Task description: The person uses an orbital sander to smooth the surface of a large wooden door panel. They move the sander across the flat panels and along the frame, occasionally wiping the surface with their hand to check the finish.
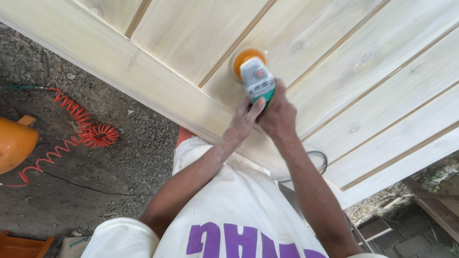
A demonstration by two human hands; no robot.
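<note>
A green and grey power sander (257, 79) with an orange round pad (245, 56) rests on a large pale wooden panel door (344, 62) lying flat. My right hand (278, 114) wraps around the sander's green rear body. My left hand (245, 119) grips the same body from the left side, thumb up along it. Both hands are dusty. The pad presses on one of the door's planks next to a thin groove.
An orange coiled air hose (91, 131) lies on the gravel ground at the left, beside an orange tank (14, 141). A dark cable (318, 157) loops under the door. Wooden pieces (430, 200) lie at the lower right.
</note>
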